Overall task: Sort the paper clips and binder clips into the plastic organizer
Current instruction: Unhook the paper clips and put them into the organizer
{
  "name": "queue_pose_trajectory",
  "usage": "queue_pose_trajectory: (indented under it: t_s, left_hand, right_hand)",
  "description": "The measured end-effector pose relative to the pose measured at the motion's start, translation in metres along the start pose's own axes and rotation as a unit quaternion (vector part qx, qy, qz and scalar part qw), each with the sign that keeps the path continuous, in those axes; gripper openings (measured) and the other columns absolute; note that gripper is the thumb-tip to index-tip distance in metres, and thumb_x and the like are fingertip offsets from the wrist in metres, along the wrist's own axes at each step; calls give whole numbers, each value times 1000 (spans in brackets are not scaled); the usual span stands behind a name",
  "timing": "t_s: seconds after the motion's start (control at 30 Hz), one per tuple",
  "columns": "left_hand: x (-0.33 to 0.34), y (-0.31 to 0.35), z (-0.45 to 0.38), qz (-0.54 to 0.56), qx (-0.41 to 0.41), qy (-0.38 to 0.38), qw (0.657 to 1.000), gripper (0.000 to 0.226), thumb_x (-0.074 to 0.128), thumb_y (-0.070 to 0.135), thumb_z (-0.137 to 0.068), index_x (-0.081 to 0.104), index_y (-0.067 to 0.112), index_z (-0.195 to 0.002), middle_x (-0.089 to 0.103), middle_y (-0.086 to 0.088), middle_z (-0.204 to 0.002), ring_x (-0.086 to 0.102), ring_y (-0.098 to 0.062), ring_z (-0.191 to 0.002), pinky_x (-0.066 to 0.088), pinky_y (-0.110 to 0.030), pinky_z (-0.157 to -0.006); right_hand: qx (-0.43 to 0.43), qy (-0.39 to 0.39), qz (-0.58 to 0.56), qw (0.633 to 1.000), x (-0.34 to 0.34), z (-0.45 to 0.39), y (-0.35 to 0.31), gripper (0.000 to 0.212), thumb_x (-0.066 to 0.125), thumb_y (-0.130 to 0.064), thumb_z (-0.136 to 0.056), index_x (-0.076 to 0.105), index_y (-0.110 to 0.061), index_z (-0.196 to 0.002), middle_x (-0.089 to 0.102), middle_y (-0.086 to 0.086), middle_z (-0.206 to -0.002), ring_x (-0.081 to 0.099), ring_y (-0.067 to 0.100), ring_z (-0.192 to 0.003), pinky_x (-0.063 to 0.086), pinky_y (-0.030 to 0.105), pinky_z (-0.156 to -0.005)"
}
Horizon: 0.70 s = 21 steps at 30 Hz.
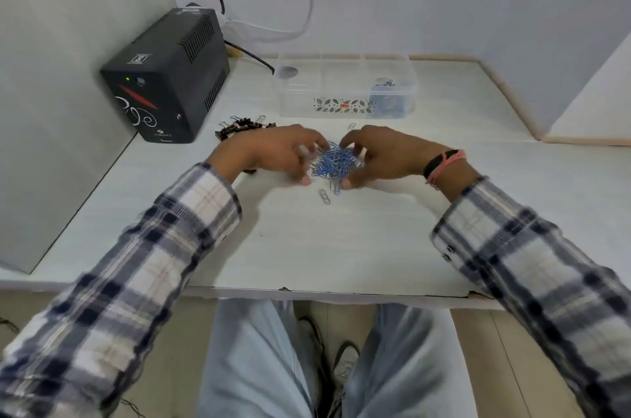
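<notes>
The left hand (273, 153) and the right hand (382, 154) stand on the two sides of a heap of blue paper clips (336, 163), in the middle of the white desk (307, 240). The fingers of both hands are curled inward and touch the edges of the heap, as if to gather it. Whether they really pinch clips or only cup the heap, I cannot tell, because the fingertips are blurred.

I judge these clips to be very light, thin, stiff wire, and rather slippery on the smooth desk. They hook into each other, so a heap may lift as one tangled bunch and drop some pieces. The best hold is probably to press the heap from both sides and scoop it, not to take single clips. The heap has no clear long axis, since the clips point in all directions. A few loose silver clips (325, 195) lie just beside it on the near side, with their length going roughly toward the person.

Behind the left hand lies a group of black binder clips (242, 127). Farther back stands the clear plastic organizer (345, 86), its long side across the desk, with some blue clips already in its right compartment. A black UPS unit (167, 76) stands at the far left.
</notes>
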<state>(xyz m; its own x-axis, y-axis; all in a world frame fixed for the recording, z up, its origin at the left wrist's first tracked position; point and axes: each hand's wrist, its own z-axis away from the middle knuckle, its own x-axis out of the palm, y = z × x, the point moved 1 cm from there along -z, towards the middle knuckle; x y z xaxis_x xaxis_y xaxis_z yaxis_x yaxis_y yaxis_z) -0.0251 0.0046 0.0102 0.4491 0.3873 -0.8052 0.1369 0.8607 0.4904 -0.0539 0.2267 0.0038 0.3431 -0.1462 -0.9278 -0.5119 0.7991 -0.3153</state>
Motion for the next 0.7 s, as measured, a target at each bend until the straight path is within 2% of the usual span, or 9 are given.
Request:
queue_pose_trajectory:
  t_s: [0.07, 0.13, 0.23, 0.3, 0.37, 0.47, 0.53, 0.6, 0.7]
  left_hand:
    - [7, 3, -7, 102, 21, 38, 994, 62, 83, 8, -80, 60, 28, -134, 64, 2, -117, 66, -21, -106, 55, -48, -100]
    - [7, 0, -10, 132, 31, 71, 988, 59, 84, 7, -79, 64, 25, -131, 65, 1, -122, 66, -22, -103, 56, -46, -99]
    - [-3, 1, -9, 85, 40, 89, 992, 76, 90, 23, -76, 54, 25, -144, 52, 4, -141, 58, -19, -115, 52, -34, -94]
    - [-4, 8, -7, 31, 30, 46, 998, 88, 90, 36, -75, 46, 26, -150, 44, 7, -141, 53, -16, -119, 45, -30, -94]
    - [4, 18, -11, -26, 38, 27, 999, 82, 90, 43, -73, 53, 23, -143, 48, 5, -130, 55, -18, -111, 48, -33, -92]
    - [12, 22, -23, -21, 64, 71, 995, 54, 90, 39, -73, 71, 16, -118, 69, 2, -104, 67, -23, -87, 56, -38, -82]
    - [13, 18, -26, 22, 46, 100, 994, 46, 87, 28, -78, 72, 14, -119, 72, 0, -106, 71, -22, -79, 58, -37, -79]
    - [15, 12, -28, 70, 40, 123, 989, 34, 83, 15, -83, 73, 9, -115, 74, -5, -104, 72, -20, -67, 61, -30, -68]
    - [18, 11, -27, 108, 31, 159, 981, 19, 76, 5, -89, 75, 5, -108, 74, -8, -93, 69, -12, -56, 53, -16, -57]
  right_hand:
    - [9, 49, -32, 998, 1, -6, 2, 72, 82, -51, -77, 56, -18, -135, 61, 7, -123, 56, 16, -91, 41, 27, -79]
    - [22, 67, -40, 997, -3, -3, 7, 72, 81, -51, -77, 56, -17, -136, 60, 7, -124, 57, 17, -93, 41, 27, -78]
    - [42, 42, -31, 998, -8, 5, 14, 89, 80, -62, -73, 47, -21, -145, 51, 2, -131, 54, 17, -103, 45, 30, -87]
    - [47, 13, 3, 999, -6, 4, 13, 96, 79, -69, -67, 45, -26, -146, 47, 2, -128, 52, 20, -109, 47, 35, -94]
    - [21, 19, 20, 999, 1, -1, 9, 86, 79, -68, -68, 54, -25, -137, 52, 5, -119, 53, 25, -110, 47, 36, -92]
    - [-34, 54, 7, 998, 5, -6, 0, 55, 78, -45, -83, 66, -14, -127, 63, 13, -111, 58, 27, -101, 49, 37, -88]
    - [-51, 87, 0, 995, 5, -6, -2, 42, 76, -31, -87, 70, -11, -124, 68, 12, -112, 58, 22, -93, 48, 35, -86]
    - [-53, 117, -13, 992, 7, -7, 2, 35, 76, -24, -87, 72, -12, -119, 71, 10, -109, 59, 21, -90, 48, 33, -83]
    - [-47, 145, -47, 987, 11, -8, 7, 21, 75, -16, -84, 75, -14, -105, 71, 6, -95, 60, 20, -83, 47, 30, -76]
